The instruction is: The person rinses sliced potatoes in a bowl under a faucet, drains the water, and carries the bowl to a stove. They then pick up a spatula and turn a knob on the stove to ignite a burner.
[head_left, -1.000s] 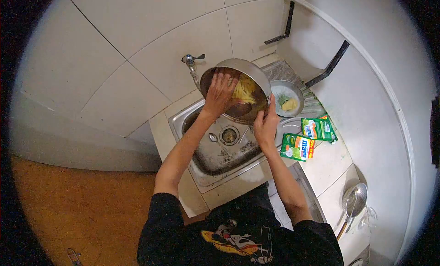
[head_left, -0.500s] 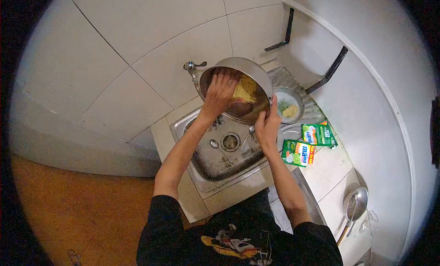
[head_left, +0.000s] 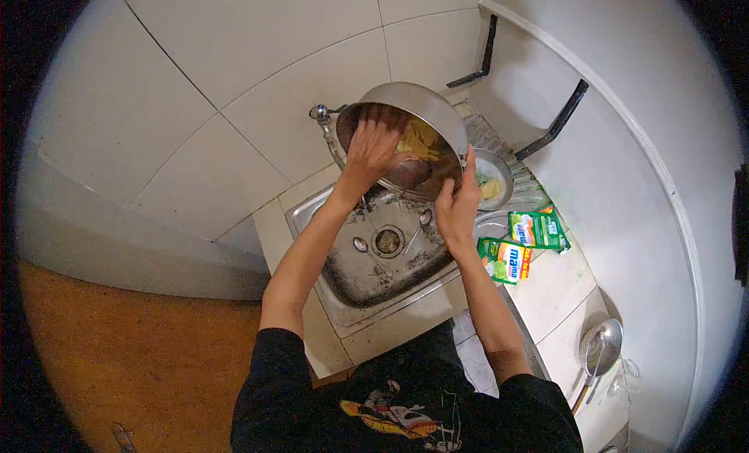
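Note:
A large metal pot (head_left: pixel 425 102) is tilted over the sink, its mouth turned toward me. My right hand (head_left: pixel 459 207) grips its rim at the right, thumb on the inner side. My left hand (head_left: pixel 372 150) reaches into the pot, with its fingers stretched out along the inner wall. Beside those fingers, a crumpled-looking yellow patch (head_left: pixel 419 139) shows inside the pot. Below is a steel sink (head_left: pixel 367 285) with dark grime, and two spoons lie in it, one left of the drain (head_left: pixel 388 241) and another (head_left: pixel 425 217) to its right.
A tap (head_left: pixel 321 117) stands behind the pot's left side. Right of the pot sits a bowl (head_left: pixel 503 172) with a yellowish lump. Green detergent packets (head_left: pixel 534 230) lie on the counter, with a strainer (head_left: pixel 601 348) farther right. Black brackets (head_left: pixel 554 125) jut from the wall.
The pot has risen slightly and tipped a little more, with both hands moving along. My left fingers have shifted slightly inside it. More of the right-hand spoon now shows.

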### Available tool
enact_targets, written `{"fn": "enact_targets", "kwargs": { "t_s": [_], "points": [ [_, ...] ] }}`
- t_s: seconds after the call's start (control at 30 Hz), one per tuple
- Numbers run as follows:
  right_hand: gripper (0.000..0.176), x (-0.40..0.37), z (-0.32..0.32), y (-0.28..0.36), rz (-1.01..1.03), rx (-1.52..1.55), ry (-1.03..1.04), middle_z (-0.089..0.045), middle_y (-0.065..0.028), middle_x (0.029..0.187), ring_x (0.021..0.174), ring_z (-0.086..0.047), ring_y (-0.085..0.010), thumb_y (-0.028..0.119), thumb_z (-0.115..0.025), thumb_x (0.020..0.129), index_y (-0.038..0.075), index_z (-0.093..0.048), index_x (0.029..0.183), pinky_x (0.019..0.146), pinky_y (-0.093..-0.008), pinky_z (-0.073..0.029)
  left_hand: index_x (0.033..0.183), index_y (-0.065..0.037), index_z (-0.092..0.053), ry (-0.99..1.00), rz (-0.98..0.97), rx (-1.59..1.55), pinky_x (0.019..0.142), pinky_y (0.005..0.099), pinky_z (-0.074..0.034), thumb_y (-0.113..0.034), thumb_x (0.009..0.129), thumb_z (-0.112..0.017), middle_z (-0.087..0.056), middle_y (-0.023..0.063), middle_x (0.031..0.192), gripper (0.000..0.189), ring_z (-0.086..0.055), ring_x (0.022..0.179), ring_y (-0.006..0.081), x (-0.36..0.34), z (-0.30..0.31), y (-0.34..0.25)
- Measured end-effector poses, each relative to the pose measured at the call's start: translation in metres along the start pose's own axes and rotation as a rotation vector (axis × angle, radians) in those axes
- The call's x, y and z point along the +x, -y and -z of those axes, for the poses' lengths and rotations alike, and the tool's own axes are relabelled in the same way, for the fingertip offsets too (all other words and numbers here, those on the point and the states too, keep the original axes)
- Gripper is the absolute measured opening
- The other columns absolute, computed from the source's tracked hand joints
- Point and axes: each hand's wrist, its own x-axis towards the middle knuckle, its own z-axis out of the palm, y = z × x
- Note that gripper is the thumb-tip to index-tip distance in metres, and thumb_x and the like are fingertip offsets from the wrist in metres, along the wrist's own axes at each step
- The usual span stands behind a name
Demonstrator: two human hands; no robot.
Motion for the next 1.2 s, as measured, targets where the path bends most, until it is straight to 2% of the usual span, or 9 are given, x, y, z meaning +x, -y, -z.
{"fn": "enact_targets", "kwargs": {
  "t_s": [0.07,0.17,0.37,0.7,0.77,0.9,1.0,1.07,1.2],
  "points": [
    [0.065,0.002,0.003,0.002,0.042,-0.027,-0.014,-0.05,-0.0353,0.117,0.104,-0.054,-0.0471,-0.005,-0.048,0.076,-0.009,-0.024,0.137,0.087,-0.044,-0.044,0.118,-0.003,-0.054,-0.117,-0.039,0.055,0.098,0.0512,-0.035,-0.05,0.066,-0.067,-0.049,0.0211,0.121,0.072,-0.045,0.115,0.0403,-0.003,-0.006,0.002],
    [0.066,0.004,0.004,0.004,0.068,-0.013,-0.02,-0.05,-0.0356,0.116,0.1,-0.055,-0.0469,-0.004,-0.048,0.076,-0.009,-0.024,0.137,0.086,-0.0444,-0.045,0.115,-0.003,-0.055,-0.036,-0.018,0.025,0.098,0.0516,-0.035,-0.049,0.066,-0.068,-0.049,0.0219,0.12,0.068,-0.045,0.115,0.0414,0.014,0.014,-0.004],
    [0.066,0.006,0.008,0.008,0.044,-0.018,0.003,-0.051,-0.0357,0.114,0.095,-0.057,-0.0467,-0.004,-0.048,0.075,-0.01,-0.023,0.137,0.082,-0.0442,-0.046,0.123,-0.004,-0.05,-0.1,-0.064,0.054,0.1,0.0523,-0.033,-0.05,0.067,-0.067,-0.043,0.0241,0.128,0.074,-0.038,0.12,0.0428,-0.004,-0.006,0.003],
    [0.066,0.006,0.01,0.008,0.071,-0.013,0.014,-0.045,-0.0357,0.123,0.105,-0.052,-0.0473,-0.005,-0.049,0.076,-0.011,-0.023,0.136,0.09,-0.0438,-0.042,0.116,-0.002,-0.052,-0.036,-0.077,0.092,0.102,0.0531,-0.03,-0.048,0.067,-0.067,-0.041,0.0247,0.129,0.069,-0.036,0.121,0.0435,0.001,-0.002,0.004],
    [0.066,0.007,0.011,0.01,0.068,-0.015,0.019,-0.045,-0.0359,0.123,0.106,-0.052,-0.0472,-0.005,-0.049,0.076,-0.011,-0.023,0.136,0.09,-0.0437,-0.042,0.113,-0.002,-0.053,0.116,0.016,0.016,0.103,0.0528,-0.03,-0.049,0.068,-0.066,-0.042,0.0242,0.129,0.066,-0.037,0.121,0.0434,0.005,-0.001,0.003],
    [0.066,0.006,0.012,0.011,0.055,0.002,0.015,-0.044,-0.0357,0.125,0.108,-0.051,-0.0475,-0.005,-0.049,0.075,-0.011,-0.023,0.136,0.091,-0.0441,-0.042,0.116,-0.002,-0.053,0.075,-0.027,0.037,0.103,0.0517,-0.029,-0.049,0.068,-0.066,-0.042,0.0241,0.129,0.069,-0.037,0.121,0.0426,0.007,-0.001,0.003],
    [0.067,0.006,0.012,0.01,0.055,-0.009,0.014,-0.043,-0.0354,0.126,0.109,-0.05,-0.0475,-0.005,-0.05,0.075,-0.011,-0.023,0.136,0.091,-0.0443,-0.042,0.121,-0.002,-0.051,0.26,0.114,0.011,0.104,0.0503,-0.027,-0.05,0.067,-0.066,-0.041,0.0242,0.13,0.074,-0.035,0.123,0.0416,0.026,0.019,-0.008],
    [0.068,0.006,0.012,0.01,0.037,-0.018,0.019,-0.043,-0.0352,0.126,0.11,-0.049,-0.0476,-0.005,-0.05,0.074,-0.011,-0.023,0.136,0.092,-0.0444,-0.042,0.125,-0.003,-0.05,0.529,0.221,0.027,0.105,0.049,-0.025,-0.053,0.067,-0.064,-0.04,0.0238,0.131,0.078,-0.033,0.124,0.0403,0.03,0.02,-0.007],
    [0.07,0.009,0.013,0.015,0.079,-0.03,0.006,-0.041,-0.035,0.128,0.112,-0.047,-0.048,-0.006,-0.051,0.073,-0.009,-0.022,0.137,0.094,-0.0436,-0.04,0.124,-0.004,-0.051,0.587,0.15,0.135,0.104,0.0487,-0.027,-0.056,0.067,-0.062,-0.041,0.0235,0.13,0.078,-0.034,0.124,0.0397,0.034,0.024,-0.004]
  ]
}}
